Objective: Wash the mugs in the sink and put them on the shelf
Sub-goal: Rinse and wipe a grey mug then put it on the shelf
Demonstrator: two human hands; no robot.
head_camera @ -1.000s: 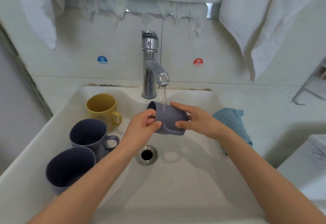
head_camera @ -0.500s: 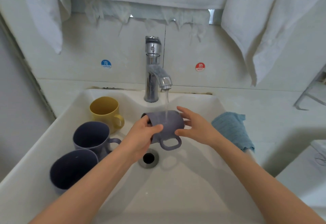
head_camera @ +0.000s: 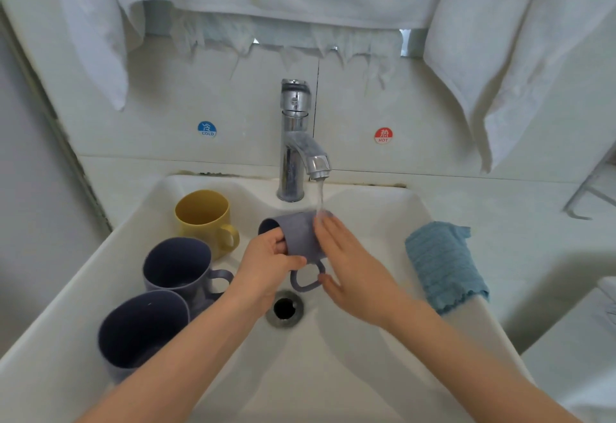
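Left hand [head_camera: 266,266] grips the grey-blue mug [head_camera: 300,232] near its rim, fingers curled. Right hand [head_camera: 353,266] lies flat, fingers straight, against the mug's base end. The mug is held sideways between the hands, handle down, under the water stream [head_camera: 320,196], above the drain [head_camera: 284,309]. Left of the left hand, in the sink [head_camera: 333,372]: yellow mug [head_camera: 203,219], middle dark mug [head_camera: 180,266], near dark mug [head_camera: 140,329]. Right of the right hand: blue cloth [head_camera: 443,262].
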